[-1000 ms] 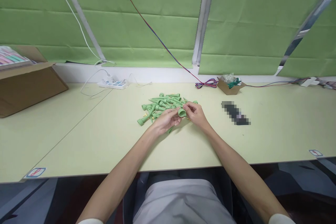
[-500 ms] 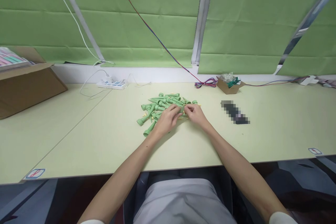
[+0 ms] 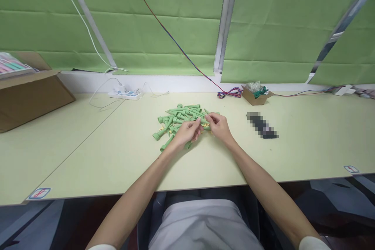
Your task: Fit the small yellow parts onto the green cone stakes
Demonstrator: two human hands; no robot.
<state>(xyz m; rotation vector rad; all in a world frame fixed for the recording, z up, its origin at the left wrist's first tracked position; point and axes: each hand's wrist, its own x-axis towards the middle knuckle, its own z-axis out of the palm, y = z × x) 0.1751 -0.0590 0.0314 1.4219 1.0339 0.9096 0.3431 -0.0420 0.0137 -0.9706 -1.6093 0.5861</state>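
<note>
A pile of green plastic spikes with round caps lies on the pale table, small yellow pieces mixed among them. My left hand is at the pile's near right side, its thumb and fingers curled closed around a green piece that is mostly hidden. Just to its right, my right hand has thumb and forefinger pinched at the upper right of the pile. What sits between those fingertips is too small to make out. The two hands are close together, with green pieces between and behind them.
A small cardboard box with plastic bags stands at the back beside coiled wires. Right of the pile lies a dark blurred object. A power strip is at the back left, a large open carton at the far left.
My left hand has turned, its thumb now on top and its fingers curled underneath. My right hand has shifted slightly. More of the green and yellow pieces near the hands shows.
</note>
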